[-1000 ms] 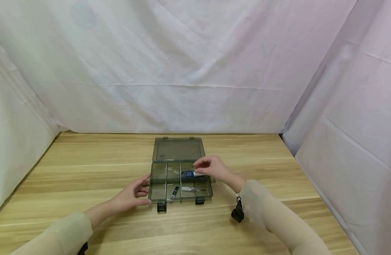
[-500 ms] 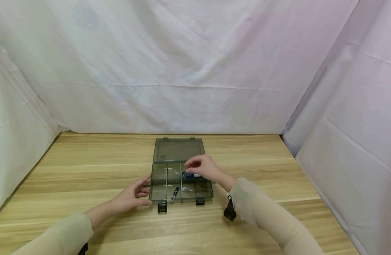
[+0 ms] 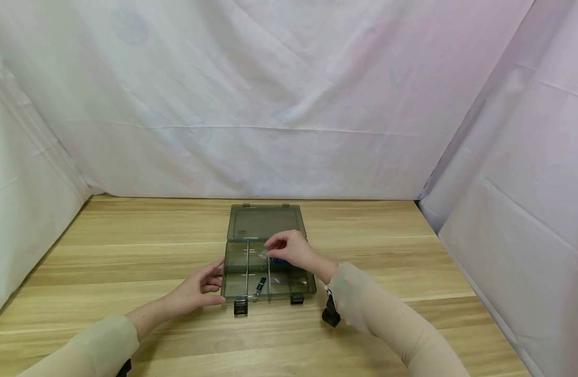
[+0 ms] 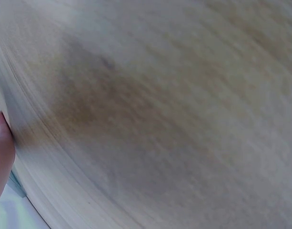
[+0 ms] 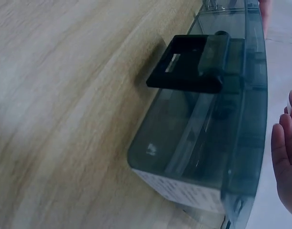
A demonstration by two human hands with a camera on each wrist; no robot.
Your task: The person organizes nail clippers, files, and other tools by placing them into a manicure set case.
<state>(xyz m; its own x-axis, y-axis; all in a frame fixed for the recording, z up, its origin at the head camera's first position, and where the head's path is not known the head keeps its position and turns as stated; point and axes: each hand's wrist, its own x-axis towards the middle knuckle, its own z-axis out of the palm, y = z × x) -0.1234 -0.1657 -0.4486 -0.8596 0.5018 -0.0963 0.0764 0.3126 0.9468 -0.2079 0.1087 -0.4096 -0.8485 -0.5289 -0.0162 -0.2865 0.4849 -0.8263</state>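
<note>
A smoky translucent compartment box (image 3: 234, 285) lies with its lid (image 3: 267, 222) folded back. My left hand (image 3: 194, 290) rests against its left side, fingers spread. My right hand (image 3: 293, 250) hovers over the back compartments, thumb and fingertips apart above the middle divider; I see nothing clearly held between them. Under that hand shows part of a blue bottle (image 3: 279, 261), its white end hidden. A clear, thin item (image 3: 257, 253) is in the back middle compartment. In the front middle compartment sits a small dark green and silver item (image 3: 260, 285), its kind unclear.
Two dark latches (image 3: 240, 306) hang open at the box's front edge. A pale flat item (image 3: 280, 281) lies in the front right compartment. The box stands on a wooden table (image 3: 175, 225), with white cloth (image 3: 270, 104) hanging behind and at the sides.
My right hand has moved left over the box, from above the white end of the blue bottle to the middle divider, covering more of the bottle. The left hand stays put.
</note>
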